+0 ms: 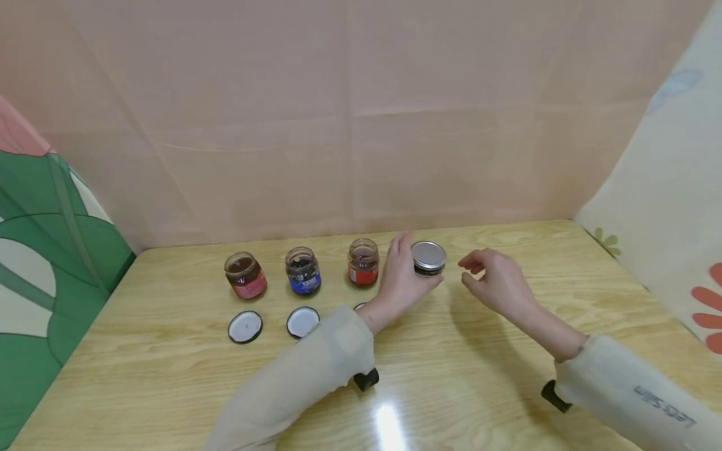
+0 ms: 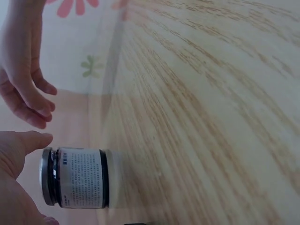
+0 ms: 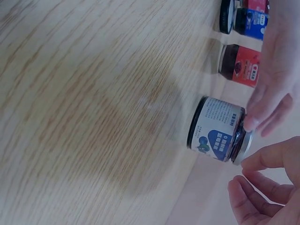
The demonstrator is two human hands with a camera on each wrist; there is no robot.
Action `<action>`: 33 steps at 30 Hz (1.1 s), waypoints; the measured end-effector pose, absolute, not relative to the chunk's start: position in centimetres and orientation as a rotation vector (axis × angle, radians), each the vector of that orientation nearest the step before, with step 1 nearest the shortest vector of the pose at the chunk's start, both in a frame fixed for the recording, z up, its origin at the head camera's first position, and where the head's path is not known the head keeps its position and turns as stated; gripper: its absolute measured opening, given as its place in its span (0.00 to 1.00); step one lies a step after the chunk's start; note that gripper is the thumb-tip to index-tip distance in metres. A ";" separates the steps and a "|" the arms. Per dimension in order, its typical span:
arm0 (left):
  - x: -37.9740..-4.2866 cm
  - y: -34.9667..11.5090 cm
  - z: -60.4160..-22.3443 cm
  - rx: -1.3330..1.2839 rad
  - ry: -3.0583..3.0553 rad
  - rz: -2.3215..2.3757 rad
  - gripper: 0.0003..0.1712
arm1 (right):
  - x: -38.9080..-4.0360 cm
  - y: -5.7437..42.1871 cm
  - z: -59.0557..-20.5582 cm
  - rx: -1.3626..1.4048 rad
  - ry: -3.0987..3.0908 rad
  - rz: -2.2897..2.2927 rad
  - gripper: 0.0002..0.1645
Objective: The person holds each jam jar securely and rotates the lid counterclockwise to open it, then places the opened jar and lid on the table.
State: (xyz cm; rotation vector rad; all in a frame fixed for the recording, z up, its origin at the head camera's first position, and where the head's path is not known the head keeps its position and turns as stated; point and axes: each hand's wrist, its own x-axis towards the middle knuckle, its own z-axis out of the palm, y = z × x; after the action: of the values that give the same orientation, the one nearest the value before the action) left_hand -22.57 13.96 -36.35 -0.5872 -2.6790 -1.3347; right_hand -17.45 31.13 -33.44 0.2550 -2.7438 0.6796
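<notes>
A closed glass jar (image 1: 429, 268) with a silver lid stands upright on the table, last on the right in a row of jars. Its white label with a blue patch (image 3: 217, 136) shows in the right wrist view. My left hand (image 1: 402, 279) is spread beside this jar, fingers at its far left side and thumb in front of it, near the lid in the left wrist view. On the jar's right, my right hand (image 1: 499, 282) hovers with loosely bent fingers and holds nothing. Its thumb and fingertips (image 3: 236, 187) are near the lid.
Three lidless jars stand to the left: one pink-labelled (image 1: 248, 285), one blue-labelled (image 1: 304, 280) and one red-labelled (image 1: 363, 269). Before them lie lids, white inside up: a left lid (image 1: 245, 326), a middle lid (image 1: 303, 321) and one mostly behind my left wrist. A curtain (image 1: 350, 125) hangs behind the table.
</notes>
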 end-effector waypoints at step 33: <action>-24.1 15.6 -39.2 -0.360 -2.774 -1.425 0.45 | -17.4 30.7 -33.5 0.220 -2.794 0.699 0.09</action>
State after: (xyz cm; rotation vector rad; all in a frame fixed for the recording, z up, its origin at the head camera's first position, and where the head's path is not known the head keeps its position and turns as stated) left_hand -24.07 15.61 -39.20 -0.3598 -2.7740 -1.4250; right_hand -17.41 30.71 -33.50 0.2200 -2.7940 0.6986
